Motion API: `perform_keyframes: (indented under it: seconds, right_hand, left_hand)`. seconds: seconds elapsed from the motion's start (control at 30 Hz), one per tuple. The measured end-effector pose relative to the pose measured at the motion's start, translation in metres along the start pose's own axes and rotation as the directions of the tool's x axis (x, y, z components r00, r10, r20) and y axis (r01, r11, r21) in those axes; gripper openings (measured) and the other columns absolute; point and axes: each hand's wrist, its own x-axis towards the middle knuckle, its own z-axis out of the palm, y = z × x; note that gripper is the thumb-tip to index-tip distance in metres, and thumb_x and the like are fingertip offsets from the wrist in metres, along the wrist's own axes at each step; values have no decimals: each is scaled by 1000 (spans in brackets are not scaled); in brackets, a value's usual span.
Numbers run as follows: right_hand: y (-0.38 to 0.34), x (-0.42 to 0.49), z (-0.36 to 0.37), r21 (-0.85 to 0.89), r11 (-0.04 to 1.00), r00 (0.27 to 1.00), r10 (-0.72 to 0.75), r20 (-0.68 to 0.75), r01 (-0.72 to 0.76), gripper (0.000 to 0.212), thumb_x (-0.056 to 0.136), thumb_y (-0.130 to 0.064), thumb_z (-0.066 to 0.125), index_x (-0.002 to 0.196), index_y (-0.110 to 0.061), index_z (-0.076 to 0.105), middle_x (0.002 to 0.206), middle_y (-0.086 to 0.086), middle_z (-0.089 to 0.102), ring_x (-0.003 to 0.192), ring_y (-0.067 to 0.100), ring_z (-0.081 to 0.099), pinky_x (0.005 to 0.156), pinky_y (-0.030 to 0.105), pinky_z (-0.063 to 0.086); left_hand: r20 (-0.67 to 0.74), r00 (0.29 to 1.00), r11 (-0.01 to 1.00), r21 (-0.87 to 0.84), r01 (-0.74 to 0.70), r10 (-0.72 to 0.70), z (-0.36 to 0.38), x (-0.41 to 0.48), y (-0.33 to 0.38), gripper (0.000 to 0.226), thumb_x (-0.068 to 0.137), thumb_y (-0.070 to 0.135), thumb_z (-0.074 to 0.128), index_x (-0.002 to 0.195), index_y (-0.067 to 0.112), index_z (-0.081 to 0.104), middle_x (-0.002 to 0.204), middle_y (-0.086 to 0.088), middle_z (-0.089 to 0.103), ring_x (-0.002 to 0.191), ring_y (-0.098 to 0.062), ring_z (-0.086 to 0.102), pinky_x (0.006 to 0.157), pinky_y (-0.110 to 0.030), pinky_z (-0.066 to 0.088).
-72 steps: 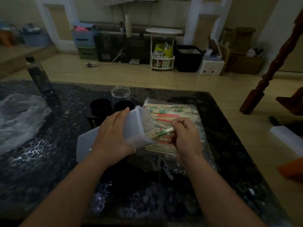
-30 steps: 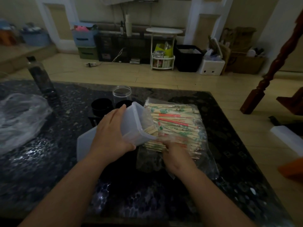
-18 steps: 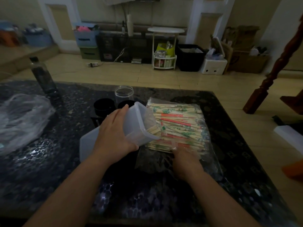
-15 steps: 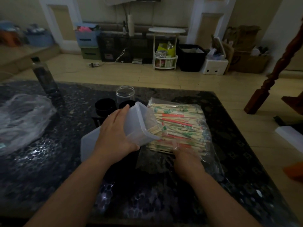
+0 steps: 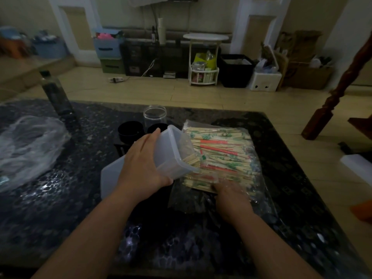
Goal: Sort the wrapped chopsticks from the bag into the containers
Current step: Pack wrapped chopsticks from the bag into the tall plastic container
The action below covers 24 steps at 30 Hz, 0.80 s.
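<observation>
Gripping the translucent container (image 5: 171,152) with fingers wrapped over its top and thumb beneath, the left hand (image 5: 141,168) holds it tilted above the dark worktop (image 5: 60,208), its open mouth toward the clear bag (image 5: 187,200) and a few stick ends showing inside. The right hand (image 5: 231,196) sits in the bag at the near ends of the wrapped chopsticks (image 5: 221,156). Whether its fingers pinch any, I cannot tell through the plastic.

The room is dim, with pale beige walls (image 5: 124,13) and a light tan tiled floor (image 5: 161,93). A dark speckled stone tabletop (image 5: 60,218) fills the lower frame. Along the far wall at the top stand a low black cabinet (image 5: 141,59), a small round white two-tier side table (image 5: 205,36), a black open bin (image 5: 234,75) and a white foam box (image 5: 264,81). A reddish-brown turned wooden post (image 5: 319,121) slants along the right edge.
</observation>
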Motion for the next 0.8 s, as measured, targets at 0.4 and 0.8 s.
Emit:
perform_keyframes:
  seconds: [0.4, 0.8]
  right_hand:
    - [0, -1, 1, 15, 1000, 1000, 26, 13, -27, 49, 98, -34, 50, 145, -28, 38, 146, 5, 39, 132, 31, 36, 107, 36, 34]
    - [0, 0, 7, 41, 999, 998, 24, -51, -22, 45, 97, -33, 51, 141, -31, 45, 147, 3, 43, 134, 30, 37, 110, 35, 31]
  left_hand:
    - [1, 1000, 1000, -7, 1, -1, 0, -1, 2, 129, 55, 34, 92, 154, 34, 9, 156, 8, 19, 142, -10, 15, 113, -34, 19]
    - [10, 1000, 1000, -8, 3, -3, -1, -1, 2, 131, 54, 35, 93, 154, 35, 9, 157, 9, 19, 142, -11, 15, 113, -34, 19]
